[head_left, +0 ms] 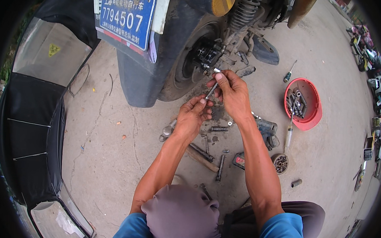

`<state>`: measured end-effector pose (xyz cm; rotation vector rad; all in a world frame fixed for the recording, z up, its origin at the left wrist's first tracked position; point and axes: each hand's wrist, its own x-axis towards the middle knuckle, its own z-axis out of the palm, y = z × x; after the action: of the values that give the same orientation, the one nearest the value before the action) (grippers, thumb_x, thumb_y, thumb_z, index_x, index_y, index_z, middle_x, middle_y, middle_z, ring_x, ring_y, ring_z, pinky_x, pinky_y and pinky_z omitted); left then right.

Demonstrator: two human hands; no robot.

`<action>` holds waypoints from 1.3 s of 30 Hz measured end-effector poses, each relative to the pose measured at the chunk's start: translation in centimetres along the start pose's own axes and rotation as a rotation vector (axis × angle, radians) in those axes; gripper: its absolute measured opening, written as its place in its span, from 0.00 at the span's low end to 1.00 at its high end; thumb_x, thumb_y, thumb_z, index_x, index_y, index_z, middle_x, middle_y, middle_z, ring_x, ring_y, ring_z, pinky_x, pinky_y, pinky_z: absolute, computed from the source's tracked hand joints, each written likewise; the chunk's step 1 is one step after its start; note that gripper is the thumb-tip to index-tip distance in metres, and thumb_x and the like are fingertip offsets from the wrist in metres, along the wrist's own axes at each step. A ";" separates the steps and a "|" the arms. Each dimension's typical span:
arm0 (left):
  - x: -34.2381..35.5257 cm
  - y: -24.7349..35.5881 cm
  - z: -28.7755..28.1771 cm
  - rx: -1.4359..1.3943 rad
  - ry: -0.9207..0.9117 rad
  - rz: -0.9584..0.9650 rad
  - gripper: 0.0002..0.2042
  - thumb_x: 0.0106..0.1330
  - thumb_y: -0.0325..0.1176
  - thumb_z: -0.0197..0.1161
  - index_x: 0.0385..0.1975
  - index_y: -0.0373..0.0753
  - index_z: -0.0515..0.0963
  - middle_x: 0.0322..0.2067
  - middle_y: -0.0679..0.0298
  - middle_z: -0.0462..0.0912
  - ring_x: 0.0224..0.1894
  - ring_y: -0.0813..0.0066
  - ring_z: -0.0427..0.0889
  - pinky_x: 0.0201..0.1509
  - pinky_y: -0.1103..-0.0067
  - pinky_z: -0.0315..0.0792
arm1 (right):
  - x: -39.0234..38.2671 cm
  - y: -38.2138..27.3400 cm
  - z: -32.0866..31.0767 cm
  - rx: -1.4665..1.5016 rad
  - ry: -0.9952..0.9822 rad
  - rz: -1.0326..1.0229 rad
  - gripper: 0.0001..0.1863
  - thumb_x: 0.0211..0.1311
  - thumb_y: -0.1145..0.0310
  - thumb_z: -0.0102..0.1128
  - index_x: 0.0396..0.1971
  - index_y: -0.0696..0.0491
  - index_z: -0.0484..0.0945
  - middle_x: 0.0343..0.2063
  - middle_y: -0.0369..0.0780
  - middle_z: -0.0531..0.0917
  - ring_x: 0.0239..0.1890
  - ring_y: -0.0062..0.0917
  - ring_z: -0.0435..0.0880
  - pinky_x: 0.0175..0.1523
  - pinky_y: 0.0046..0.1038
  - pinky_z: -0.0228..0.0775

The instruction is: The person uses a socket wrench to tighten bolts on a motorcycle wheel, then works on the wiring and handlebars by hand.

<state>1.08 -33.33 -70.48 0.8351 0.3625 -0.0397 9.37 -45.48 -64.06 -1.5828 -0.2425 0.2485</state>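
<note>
My left hand (191, 115) pinches the lower end of a thin metal rod with a silver socket-like head (211, 91). My right hand (234, 94) grips the same rod near its upper end, thumb beside the silver head. The piece is held at a slant just in front of the rear wheel hub (207, 53) of an electric scooter. Fingers hide part of the rod, so its exact kind is unclear. Beyond the hub are a coil spring shock absorber (246, 13) and a dark rear mudguard (134, 82) with a blue number plate (126, 20).
On the concrete, a dark socket (219, 128), a bar (220, 168), a hammer (168, 131) and a power tool (266, 130) lie around my forearms. Rightward are a red helmet (313, 118) holding tools, a screwdriver (290, 72) and a tin of bolts (286, 170). A black cover (30, 99) stands left.
</note>
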 end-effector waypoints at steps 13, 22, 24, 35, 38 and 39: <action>0.4 0.0 -0.2 -0.013 -0.018 0.008 0.12 0.75 0.32 0.54 0.54 0.35 0.71 0.41 0.62 0.80 0.37 0.76 0.77 0.40 0.79 0.76 | 0.3 -0.2 0.5 -0.020 0.003 -0.013 0.13 0.73 0.66 0.54 0.42 0.62 0.77 0.28 0.38 0.84 0.22 0.14 0.72 0.27 0.22 0.68; 0.5 -0.2 -0.1 -0.033 -0.007 -0.003 0.10 0.76 0.30 0.52 0.52 0.37 0.74 0.40 0.62 0.80 0.36 0.76 0.76 0.40 0.78 0.76 | 0.4 -0.2 0.5 -0.007 0.001 -0.014 0.12 0.73 0.67 0.54 0.42 0.62 0.77 0.28 0.38 0.84 0.22 0.14 0.72 0.26 0.21 0.69; 0.5 -0.1 0.0 -0.033 -0.001 -0.003 0.10 0.76 0.31 0.52 0.52 0.37 0.74 0.40 0.63 0.80 0.36 0.76 0.76 0.40 0.78 0.76 | 0.3 -0.3 0.5 0.000 -0.001 -0.006 0.12 0.73 0.67 0.54 0.42 0.62 0.77 0.28 0.38 0.84 0.22 0.14 0.72 0.25 0.21 0.69; 0.3 0.1 0.0 -0.043 -0.011 0.003 0.09 0.76 0.31 0.53 0.50 0.37 0.74 0.40 0.63 0.80 0.36 0.76 0.76 0.40 0.79 0.76 | 0.3 -0.5 0.7 -0.008 0.006 -0.020 0.12 0.73 0.67 0.53 0.41 0.62 0.77 0.29 0.38 0.84 0.22 0.14 0.72 0.24 0.21 0.69; 0.2 0.1 0.0 -0.042 -0.011 0.001 0.09 0.75 0.30 0.53 0.50 0.37 0.74 0.40 0.62 0.80 0.36 0.76 0.76 0.40 0.79 0.76 | 0.2 -0.6 0.7 -0.004 0.004 -0.016 0.12 0.73 0.67 0.53 0.41 0.63 0.77 0.29 0.38 0.84 0.22 0.14 0.72 0.24 0.21 0.70; 0.2 0.1 0.1 -0.037 -0.009 0.000 0.09 0.75 0.30 0.53 0.50 0.37 0.74 0.40 0.62 0.80 0.36 0.76 0.76 0.40 0.79 0.76 | 0.2 -0.6 0.7 0.003 0.003 -0.011 0.12 0.73 0.67 0.53 0.41 0.63 0.77 0.29 0.38 0.84 0.22 0.14 0.72 0.24 0.21 0.70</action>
<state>1.33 -33.29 -70.45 0.7977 0.3538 -0.0365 9.32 -44.78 -63.47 -1.5787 -0.2485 0.2383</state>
